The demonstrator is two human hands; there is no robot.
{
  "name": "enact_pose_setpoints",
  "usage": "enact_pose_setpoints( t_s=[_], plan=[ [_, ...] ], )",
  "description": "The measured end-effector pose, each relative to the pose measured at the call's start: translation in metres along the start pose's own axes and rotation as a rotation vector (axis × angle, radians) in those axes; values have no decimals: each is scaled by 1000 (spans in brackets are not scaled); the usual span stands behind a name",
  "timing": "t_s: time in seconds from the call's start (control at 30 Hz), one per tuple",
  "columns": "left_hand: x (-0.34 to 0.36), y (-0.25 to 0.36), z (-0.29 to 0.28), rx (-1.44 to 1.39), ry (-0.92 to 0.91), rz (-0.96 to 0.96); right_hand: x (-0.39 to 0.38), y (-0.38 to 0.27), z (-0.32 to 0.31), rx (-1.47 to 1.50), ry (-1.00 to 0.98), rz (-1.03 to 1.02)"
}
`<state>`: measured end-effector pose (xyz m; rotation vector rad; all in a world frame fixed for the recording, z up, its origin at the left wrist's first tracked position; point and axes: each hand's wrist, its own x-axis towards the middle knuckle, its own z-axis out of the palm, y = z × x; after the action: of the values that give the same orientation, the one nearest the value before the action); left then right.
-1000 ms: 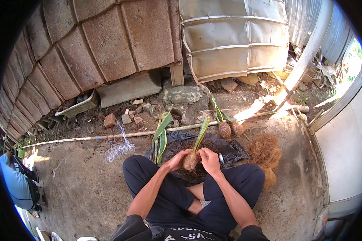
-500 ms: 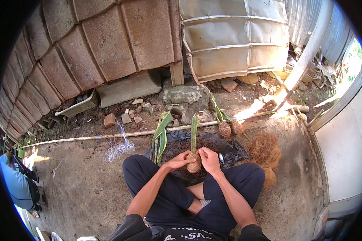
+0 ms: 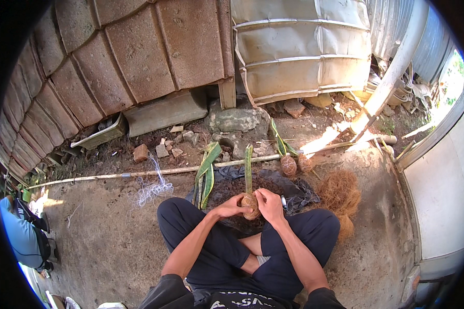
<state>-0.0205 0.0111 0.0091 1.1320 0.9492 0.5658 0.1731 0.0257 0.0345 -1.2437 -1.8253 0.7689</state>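
Since a second ago the leaf (image 3: 248,167) has swung from a rightward lean to nearly upright, and the ball (image 3: 250,205) has dropped a little closer to the lap. Both hands close on that ball, the left hand (image 3: 231,208) cupping its side and the right hand (image 3: 268,202) wrapped over its top, probably to keep the loose fibre packed round the root while the stiff green blade stands free. It sits over a dark sheet (image 3: 288,186) spread with soil. Right of the ball lies a shaggy heap of brown fibre (image 3: 340,193); beyond it, two finished balls (image 3: 295,164) rest, rough and round. Left lie flat striped leaves (image 3: 206,172).
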Motion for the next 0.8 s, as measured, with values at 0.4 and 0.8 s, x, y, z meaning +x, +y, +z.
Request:
enact_pose_setpoints(
  t_s=[0.4, 0.8],
  plan=[
    [10, -10, -1, 16, 302, 72, -5, -18, -2, -57, 49, -295],
    [7, 1, 0, -354, 324, 60, -4, -18, -1, -69, 37, -382]
  ],
)
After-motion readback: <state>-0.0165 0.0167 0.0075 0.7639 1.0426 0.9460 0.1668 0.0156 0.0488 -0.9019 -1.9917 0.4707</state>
